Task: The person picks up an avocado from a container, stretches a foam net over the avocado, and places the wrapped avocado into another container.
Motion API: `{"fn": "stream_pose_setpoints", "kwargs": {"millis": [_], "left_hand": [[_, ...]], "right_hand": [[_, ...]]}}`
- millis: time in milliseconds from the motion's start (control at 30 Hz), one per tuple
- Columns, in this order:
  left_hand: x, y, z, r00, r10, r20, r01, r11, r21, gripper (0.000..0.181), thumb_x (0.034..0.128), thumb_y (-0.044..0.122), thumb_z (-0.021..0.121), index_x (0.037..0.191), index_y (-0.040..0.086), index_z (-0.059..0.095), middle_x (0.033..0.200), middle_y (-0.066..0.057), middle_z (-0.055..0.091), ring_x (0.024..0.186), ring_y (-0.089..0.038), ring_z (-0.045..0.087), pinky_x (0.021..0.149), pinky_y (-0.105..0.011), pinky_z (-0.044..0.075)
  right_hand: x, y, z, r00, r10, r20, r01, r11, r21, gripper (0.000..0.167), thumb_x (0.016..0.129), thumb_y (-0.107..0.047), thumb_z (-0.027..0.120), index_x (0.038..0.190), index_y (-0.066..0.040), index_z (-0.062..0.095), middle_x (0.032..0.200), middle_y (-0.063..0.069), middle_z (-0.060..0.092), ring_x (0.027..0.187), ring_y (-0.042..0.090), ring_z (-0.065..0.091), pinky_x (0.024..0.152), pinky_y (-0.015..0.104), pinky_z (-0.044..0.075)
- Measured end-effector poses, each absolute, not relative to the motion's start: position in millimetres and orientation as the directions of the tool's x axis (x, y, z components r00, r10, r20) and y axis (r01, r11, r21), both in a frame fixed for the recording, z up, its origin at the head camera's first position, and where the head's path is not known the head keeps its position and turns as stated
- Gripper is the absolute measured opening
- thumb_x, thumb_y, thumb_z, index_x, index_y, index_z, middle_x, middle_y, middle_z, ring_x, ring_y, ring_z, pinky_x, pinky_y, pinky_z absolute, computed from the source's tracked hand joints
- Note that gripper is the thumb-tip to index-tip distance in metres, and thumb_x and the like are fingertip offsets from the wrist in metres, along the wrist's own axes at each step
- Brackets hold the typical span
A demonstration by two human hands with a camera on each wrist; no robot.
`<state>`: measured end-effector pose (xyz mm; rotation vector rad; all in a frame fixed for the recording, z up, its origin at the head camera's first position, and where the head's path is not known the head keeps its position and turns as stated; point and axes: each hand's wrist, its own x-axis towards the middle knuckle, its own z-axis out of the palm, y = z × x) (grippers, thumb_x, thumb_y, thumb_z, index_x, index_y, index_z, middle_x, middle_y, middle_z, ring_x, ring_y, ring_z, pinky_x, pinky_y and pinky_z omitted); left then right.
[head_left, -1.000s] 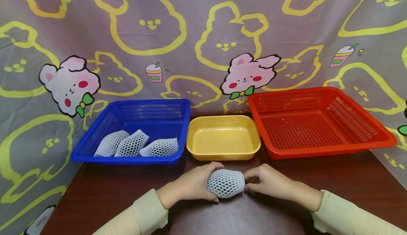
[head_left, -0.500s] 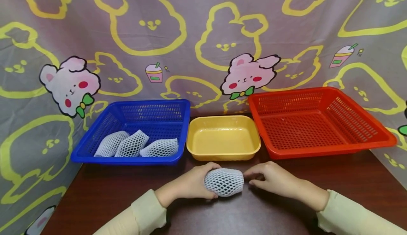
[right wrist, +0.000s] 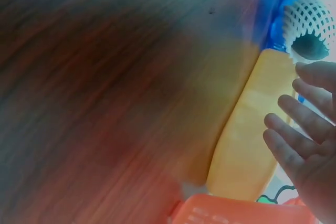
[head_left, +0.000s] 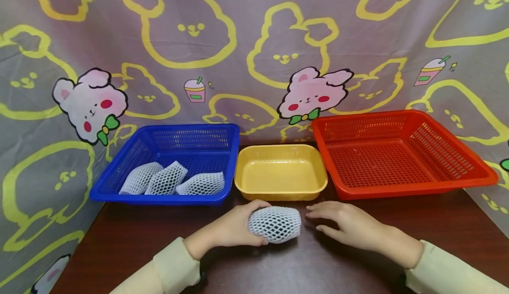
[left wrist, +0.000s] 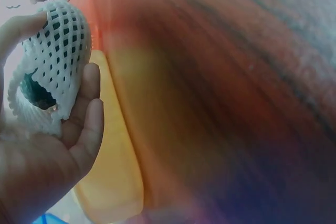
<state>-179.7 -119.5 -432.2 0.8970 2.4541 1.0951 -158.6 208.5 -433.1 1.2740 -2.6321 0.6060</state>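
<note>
In the head view my left hand grips a white foam fruit net by its left end, just above the table. A dark green rounded thing shows through an opening of the net in the left wrist view; its kind is unclear. My right hand is a short gap to the right of the net, fingers loosely extended and holding nothing. The right wrist view shows that hand with its fingers spread apart, and the net's open end facing it.
Behind the hands stand a blue basket on the left, a yellow tray in the middle and a red basket on the right. Three white netted items lie in the blue basket. A patterned curtain hangs behind.
My right hand has let go of the net's right end, moved off to the right and loosened its fingers. My left hand has shifted slightly left with the net.
</note>
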Motion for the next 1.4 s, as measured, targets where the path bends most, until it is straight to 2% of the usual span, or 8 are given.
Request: {"fn": "stream_pose_setpoints", "kwargs": {"millis": [400, 500, 600, 733, 800, 1067, 1233, 1400], "left_hand": [[-174.0, -130.5, -413.8, -0.774, 0.633, 0.005, 0.418, 0.505, 0.755, 0.074, 0.0738, 0.032, 0.091, 0.138, 0.018, 0.058, 0.117, 0.004, 0.068, 0.101, -0.011, 0.063, 0.089, -0.031, 0.051], [-172.3, -131.9, -408.5, -0.771, 0.637, 0.010, 0.420, 0.496, 0.760, 0.073, 0.0744, 0.033, 0.090, 0.138, 0.019, 0.058, 0.116, 0.005, 0.068, 0.100, -0.011, 0.063, 0.087, -0.030, 0.052], [-170.0, -132.4, -402.5, -0.764, 0.645, 0.024, 0.434, 0.486, 0.759, 0.073, 0.0750, 0.034, 0.090, 0.138, 0.019, 0.058, 0.115, 0.005, 0.068, 0.099, -0.010, 0.063, 0.087, -0.030, 0.052], [-166.4, -131.8, -393.4, -0.747, 0.662, 0.051, 0.459, 0.460, 0.760, 0.072, 0.0759, 0.034, 0.090, 0.139, 0.019, 0.058, 0.115, 0.005, 0.068, 0.100, -0.010, 0.063, 0.088, -0.030, 0.052], [-164.8, -130.8, -389.0, -0.739, 0.672, 0.056, 0.462, 0.445, 0.767, 0.072, 0.0767, 0.033, 0.090, 0.139, 0.019, 0.058, 0.116, 0.006, 0.068, 0.101, -0.011, 0.063, 0.089, -0.030, 0.052], [-157.9, -126.1, -375.0, -0.725, 0.687, 0.054, 0.458, 0.421, 0.783, 0.072, 0.0759, 0.031, 0.089, 0.139, 0.023, 0.057, 0.116, 0.008, 0.066, 0.102, -0.010, 0.063, 0.089, -0.030, 0.052], [-155.9, -127.2, -363.8, -0.711, 0.699, 0.073, 0.489, 0.418, 0.766, 0.072, 0.0766, 0.033, 0.089, 0.140, 0.022, 0.057, 0.117, 0.007, 0.067, 0.102, -0.010, 0.063, 0.089, -0.030, 0.052], [-155.2, -129.0, -351.9, -0.708, 0.701, 0.087, 0.505, 0.417, 0.756, 0.072, 0.0768, 0.034, 0.089, 0.140, 0.020, 0.057, 0.118, 0.006, 0.067, 0.101, -0.011, 0.063, 0.088, -0.031, 0.052]], "right_hand": [[-153.8, 216.4, -421.9, -0.561, -0.718, 0.411, -0.824, 0.529, -0.202, 0.040, 0.083, -0.015, 0.084, 0.122, -0.016, 0.075, 0.131, 0.001, 0.068, 0.119, 0.024, 0.064, 0.090, 0.050, 0.055], [-153.4, 219.9, -417.7, -0.560, -0.710, 0.426, -0.824, 0.532, -0.196, 0.036, 0.088, -0.020, 0.082, 0.123, -0.018, 0.074, 0.131, -0.001, 0.068, 0.119, 0.023, 0.064, 0.090, 0.048, 0.055], [-153.3, 224.0, -412.7, -0.564, -0.697, 0.442, -0.819, 0.541, -0.191, 0.030, 0.098, -0.034, 0.071, 0.124, -0.020, 0.074, 0.131, -0.002, 0.068, 0.120, 0.023, 0.064, 0.097, 0.037, 0.053], [-154.7, 229.5, -406.4, -0.556, -0.677, 0.481, -0.820, 0.542, -0.185, 0.043, 0.104, -0.049, 0.051, 0.125, -0.020, 0.074, 0.132, -0.001, 0.068, 0.119, 0.024, 0.064, 0.108, 0.017, 0.035], [-155.6, 232.2, -404.0, -0.551, -0.668, 0.500, -0.821, 0.541, -0.182, 0.046, 0.104, -0.051, 0.048, 0.124, -0.019, 0.074, 0.132, 0.000, 0.068, 0.119, 0.024, 0.064, 0.110, 0.012, 0.027], [-156.3, 243.1, -392.7, -0.528, -0.635, 0.564, -0.833, 0.516, -0.199, 0.043, 0.103, -0.049, 0.054, 0.127, -0.018, 0.072, 0.134, 0.004, 0.067, 0.127, 0.019, 0.058, 0.110, 0.012, 0.027], [-158.7, 254.2, -379.5, -0.564, -0.609, 0.558, -0.801, 0.569, -0.189, 0.053, 0.103, -0.056, 0.049, 0.130, -0.017, 0.071, 0.138, 0.003, 0.064, 0.135, 0.012, 0.050, 0.111, 0.014, 0.026], [-165.9, 266.1, -373.3, -0.543, -0.594, 0.593, -0.802, 0.577, -0.156, 0.056, 0.104, -0.056, 0.047, 0.129, -0.012, 0.071, 0.138, 0.007, 0.063, 0.139, 0.011, 0.046, 0.113, 0.015, 0.027]]}}
